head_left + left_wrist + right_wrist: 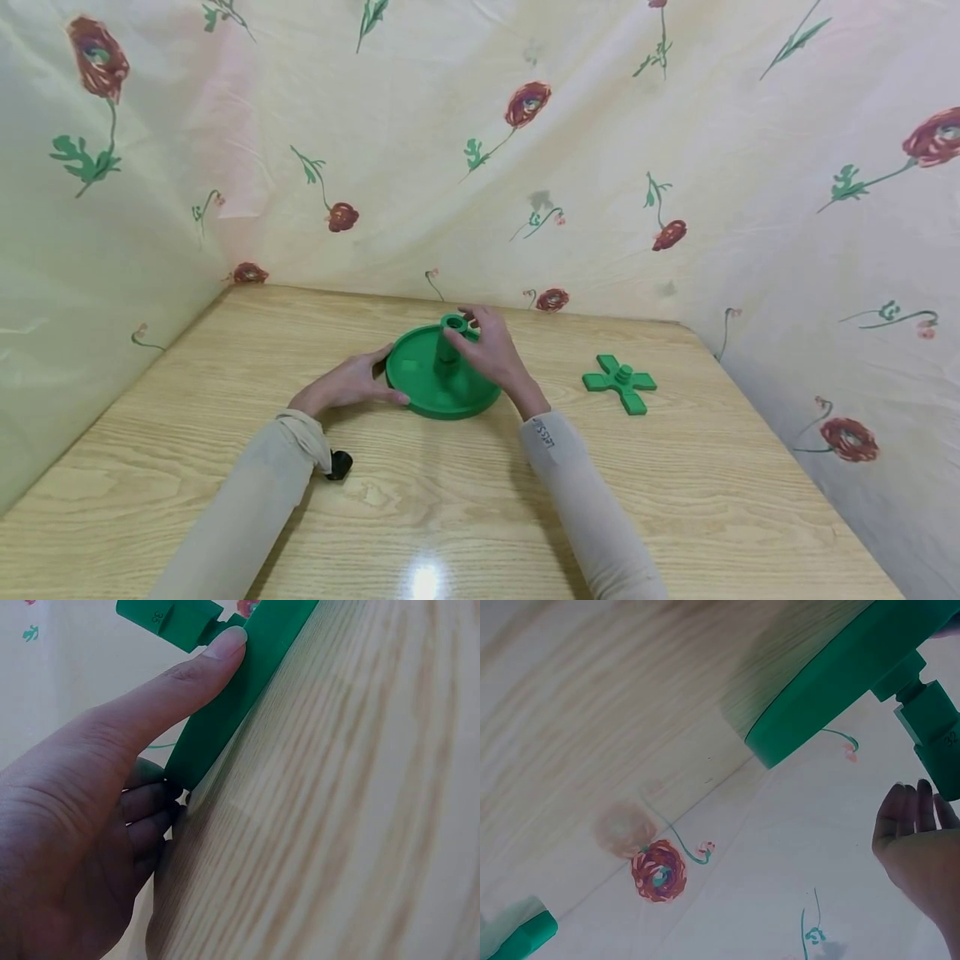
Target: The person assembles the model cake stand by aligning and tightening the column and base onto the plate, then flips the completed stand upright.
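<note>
A round green tray (417,395) with a low rim is on the wooden table. My left hand (351,385) grips its left edge; in the left wrist view, the thumb (214,656) lies along the outer side of the rim (225,712) and the other fingers are behind it. From the tray's middle rises a green post (447,354) with a hollow top. A narrow neck (910,691) shows between the post and the tray's raised centre. My right hand (491,350) holds the post near its top, thumb in front and fingers at the far side.
To the right lies a green cross-shaped piece (621,380) with a ridged peg at its centre. A flower-printed cloth (420,150) hangs behind the table (390,517) and along both sides. A small black device (341,465) is at my left wrist.
</note>
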Tool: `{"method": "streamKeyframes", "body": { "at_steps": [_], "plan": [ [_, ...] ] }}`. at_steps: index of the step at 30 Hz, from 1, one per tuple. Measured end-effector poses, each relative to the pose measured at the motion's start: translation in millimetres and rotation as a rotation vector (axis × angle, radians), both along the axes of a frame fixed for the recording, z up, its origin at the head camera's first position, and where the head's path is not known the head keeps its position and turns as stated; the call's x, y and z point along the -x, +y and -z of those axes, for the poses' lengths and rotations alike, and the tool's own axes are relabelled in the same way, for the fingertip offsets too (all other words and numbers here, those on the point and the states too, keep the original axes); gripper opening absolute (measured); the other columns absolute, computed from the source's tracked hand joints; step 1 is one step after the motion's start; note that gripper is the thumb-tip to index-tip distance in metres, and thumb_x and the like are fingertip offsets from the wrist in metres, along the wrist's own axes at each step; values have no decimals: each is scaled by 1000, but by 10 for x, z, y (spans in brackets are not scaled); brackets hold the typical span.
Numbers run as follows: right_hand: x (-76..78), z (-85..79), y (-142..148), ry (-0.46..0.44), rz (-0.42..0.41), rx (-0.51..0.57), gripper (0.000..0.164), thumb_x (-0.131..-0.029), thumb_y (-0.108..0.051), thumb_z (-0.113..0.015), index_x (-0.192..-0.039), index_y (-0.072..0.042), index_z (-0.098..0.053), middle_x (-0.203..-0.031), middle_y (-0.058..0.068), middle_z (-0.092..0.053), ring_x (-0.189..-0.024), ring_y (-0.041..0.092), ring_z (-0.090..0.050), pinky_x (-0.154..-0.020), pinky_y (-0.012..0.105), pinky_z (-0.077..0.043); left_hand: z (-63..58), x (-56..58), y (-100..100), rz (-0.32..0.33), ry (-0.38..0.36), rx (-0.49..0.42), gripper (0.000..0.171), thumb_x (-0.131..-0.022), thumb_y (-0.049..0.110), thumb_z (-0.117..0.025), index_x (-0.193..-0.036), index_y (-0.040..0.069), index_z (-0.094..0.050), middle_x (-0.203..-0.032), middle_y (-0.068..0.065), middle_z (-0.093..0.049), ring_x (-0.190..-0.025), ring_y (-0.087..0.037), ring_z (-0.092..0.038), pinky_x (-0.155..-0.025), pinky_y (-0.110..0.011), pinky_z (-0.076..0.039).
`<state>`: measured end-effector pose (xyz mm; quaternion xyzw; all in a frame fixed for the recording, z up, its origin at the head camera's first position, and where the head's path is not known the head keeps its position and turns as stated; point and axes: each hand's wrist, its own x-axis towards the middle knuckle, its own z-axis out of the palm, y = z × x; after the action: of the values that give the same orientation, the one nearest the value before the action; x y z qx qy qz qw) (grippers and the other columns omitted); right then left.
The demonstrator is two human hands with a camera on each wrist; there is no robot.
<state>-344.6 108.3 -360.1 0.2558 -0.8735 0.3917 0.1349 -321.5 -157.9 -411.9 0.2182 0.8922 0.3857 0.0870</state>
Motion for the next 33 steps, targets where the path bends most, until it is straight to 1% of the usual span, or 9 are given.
{"method": "streamKeyframes", "body": {
  "at_steps": [3,5,9,13,17,21,24,29,33],
  "plan": [
    [13,12,5,41,-41,10,43,-100,-14,-70,-135,8,-61,-125,23,-63,-116,37,-58,-99,49,-50,6,9,-2,2,4,1,118,-85,53,-83,-164,-1,-16,-164,-26,-27,-150,-41,-28,-117,-58,-31],
    [19,18,3,52,-53,13,41,-100,-13,-70,-133,9,-62,-123,23,-63,-113,37,-59,-98,49,-50,8,12,-3,2,8,6,117,-85,53,-83,-164,-1,-16,-164,-26,-28,-150,-41,-29,-117,-57,-32],
    [19,29,-4,7,-14,7,47,-101,-22,-71,-135,7,-61,-123,20,-62,-113,35,-58,-97,47,-51,10,13,-3,0,8,9,118,-84,54,-83,-164,-2,-16,-164,-26,-28,-150,-41,-29,-116,-58,-32],
    [12,27,-5,-19,13,-1,51,-102,-28,-70,-139,4,-59,-127,19,-60,-118,35,-56,-99,48,-49,0,12,0,0,3,5,118,-84,54,-84,-164,-1,-16,-164,-26,-28,-150,-41,-28,-116,-58,-31],
    [10,22,2,12,-13,-2,46,-103,-21,-67,-140,6,-57,-130,23,-59,-119,37,-56,-101,52,-48,-5,12,4,-2,-1,4,118,-84,54,-84,-164,-1,-16,-164,-25,-27,-150,-41,-28,-117,-57,-31],
    [19,29,6,28,-44,-1,44,-101,-12,-67,-139,9,-57,-129,25,-60,-115,37,-59,-100,50,-50,2,14,6,-6,-10,4,118,-85,54,-83,-164,0,-16,-165,-25,-27,-151,-40,-28,-117,-57,-31],
    [24,35,4,15,-21,-13,45,-101,-16,-69,-138,7,-58,-127,22,-61,-113,34,-60,-97,46,-51,8,16,3,-5,-11,-1,118,-85,53,-83,-164,0,-15,-165,-25,-27,-151,-40,-27,-117,-57,-31],
    [24,33,2,-19,32,-34,50,-101,-27,-71,-139,2,-59,-127,19,-61,-113,34,-59,-97,46,-51,18,25,-3,0,-6,-7,118,-84,53,-84,-164,-1,-15,-165,-24,-27,-151,-40,-27,-117,-57,-30],
    [30,36,8,-23,16,-29,49,-103,-26,-68,-142,2,-58,-131,20,-59,-118,36,-58,-99,48,-49,20,28,-5,-3,-5,-4,118,-84,54,-84,-164,-1,-16,-165,-24,-27,-151,-40,-28,-117,-57,-31]
  ]
}}
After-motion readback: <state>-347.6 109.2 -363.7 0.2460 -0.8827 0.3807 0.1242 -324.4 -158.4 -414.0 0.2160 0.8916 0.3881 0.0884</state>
